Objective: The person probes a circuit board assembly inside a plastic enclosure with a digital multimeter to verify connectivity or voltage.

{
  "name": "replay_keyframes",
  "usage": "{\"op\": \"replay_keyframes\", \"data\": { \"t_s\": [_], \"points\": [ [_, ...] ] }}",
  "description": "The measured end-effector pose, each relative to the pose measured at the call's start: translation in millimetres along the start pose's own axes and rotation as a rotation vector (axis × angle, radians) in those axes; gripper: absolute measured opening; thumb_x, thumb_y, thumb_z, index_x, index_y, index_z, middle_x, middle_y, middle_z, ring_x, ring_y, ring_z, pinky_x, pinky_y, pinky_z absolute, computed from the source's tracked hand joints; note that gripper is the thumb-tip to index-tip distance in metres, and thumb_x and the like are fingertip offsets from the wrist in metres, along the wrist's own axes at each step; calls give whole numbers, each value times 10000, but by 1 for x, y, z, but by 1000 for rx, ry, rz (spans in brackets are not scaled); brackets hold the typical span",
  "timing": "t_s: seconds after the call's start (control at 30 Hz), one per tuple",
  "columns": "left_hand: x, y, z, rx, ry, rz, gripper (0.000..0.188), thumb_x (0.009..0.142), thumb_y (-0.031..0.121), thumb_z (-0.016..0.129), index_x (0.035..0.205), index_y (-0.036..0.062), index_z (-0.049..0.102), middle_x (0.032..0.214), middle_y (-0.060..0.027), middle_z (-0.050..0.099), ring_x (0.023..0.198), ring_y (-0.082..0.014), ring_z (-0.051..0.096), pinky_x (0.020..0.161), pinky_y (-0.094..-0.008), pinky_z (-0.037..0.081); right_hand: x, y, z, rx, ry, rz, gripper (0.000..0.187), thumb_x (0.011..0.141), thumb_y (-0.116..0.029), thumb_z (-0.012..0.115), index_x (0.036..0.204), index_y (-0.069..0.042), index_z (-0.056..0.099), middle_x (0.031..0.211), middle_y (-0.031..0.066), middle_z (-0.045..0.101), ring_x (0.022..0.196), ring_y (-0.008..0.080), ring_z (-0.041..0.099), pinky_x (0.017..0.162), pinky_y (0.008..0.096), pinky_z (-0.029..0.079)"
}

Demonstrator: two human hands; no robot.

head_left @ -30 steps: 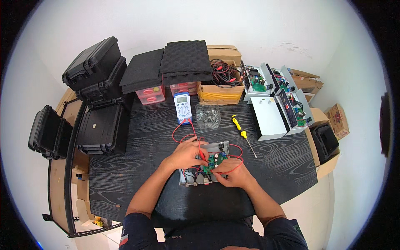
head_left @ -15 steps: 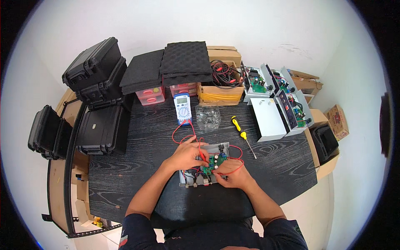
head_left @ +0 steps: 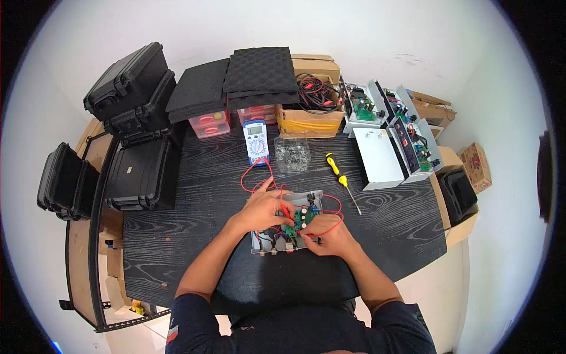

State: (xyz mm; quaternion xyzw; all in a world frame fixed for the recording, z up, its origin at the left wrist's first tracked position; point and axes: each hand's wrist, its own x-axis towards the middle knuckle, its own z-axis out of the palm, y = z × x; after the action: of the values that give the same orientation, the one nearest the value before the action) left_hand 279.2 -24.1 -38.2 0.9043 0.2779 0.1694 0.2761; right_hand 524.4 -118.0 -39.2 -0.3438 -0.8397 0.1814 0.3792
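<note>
A grey open metal case (head_left: 312, 195) lies at the table's near edge, with a green circuit board (head_left: 311, 216) and loose wiring inside. My left hand (head_left: 259, 212) reaches over its left side, thumb and fingers closed round a red test probe (head_left: 285, 211) that points down at the board. On the other side my right hand (head_left: 331, 237) pinches the end of a second red test lead (head_left: 339, 211), low against the board; its tip is mostly hidden by the fingers. Both leads trail from the area of a blue-and-white multimeter (head_left: 256, 145) beyond the case.
A yellow-and-black screwdriver (head_left: 336, 167) lies to the right, near a clear box of small parts (head_left: 292, 156). Opened metal units (head_left: 380, 159) stand far right. Black hard cases (head_left: 141, 176), foam sheets (head_left: 262, 71) and a carton of cables (head_left: 309, 122) line the left and back.
The whole scene sits slightly higher in the picture. Both hands keep their holds on the test leads over the board, with little visible movement.
</note>
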Motion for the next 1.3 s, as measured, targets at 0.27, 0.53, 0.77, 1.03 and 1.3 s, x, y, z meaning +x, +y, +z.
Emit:
{"op": "replay_keyframes", "data": {
  "t_s": [0.27,0.53,0.77,1.03,1.3],
  "points": [
    [-1,2,-1,8,-13,1,167,814,351,857,908,226,797,1089,19,772,1357,-222,591,1292,-638,97,-2,-1,4,37,3,49,77,794,-92,780,836,-100,716,767,72,684,726,296,688,672,414,529],
    [0,-1,1,-6,-47,-5,148,825,327,852,910,222,794,1073,29,768,1369,-236,578,1299,-614,103,-5,2,4,31,0,45,75,791,-87,775,840,-95,720,763,77,683,730,297,692,669,417,529],
    [-1,-4,2,-11,-22,16,163,828,322,849,924,206,785,1097,9,768,1358,-246,587,1293,-621,142,-4,1,3,25,-16,60,66,799,-97,774,851,-84,735,780,84,701,734,299,699,682,412,537],
    [-1,-1,2,1,-1,2,168,802,304,868,914,205,791,1169,2,752,1338,-228,594,1293,-625,128,-4,2,4,75,-21,77,81,796,-82,774,865,-79,733,789,84,711,740,292,706,689,409,540],
    [-1,4,2,1,-8,-26,152,810,307,869,913,224,793,1087,34,767,1353,-218,593,1299,-628,89,0,-5,2,-36,19,14,88,789,-58,765,820,-83,687,784,75,696,731,298,691,688,404,541]
  ]
}}
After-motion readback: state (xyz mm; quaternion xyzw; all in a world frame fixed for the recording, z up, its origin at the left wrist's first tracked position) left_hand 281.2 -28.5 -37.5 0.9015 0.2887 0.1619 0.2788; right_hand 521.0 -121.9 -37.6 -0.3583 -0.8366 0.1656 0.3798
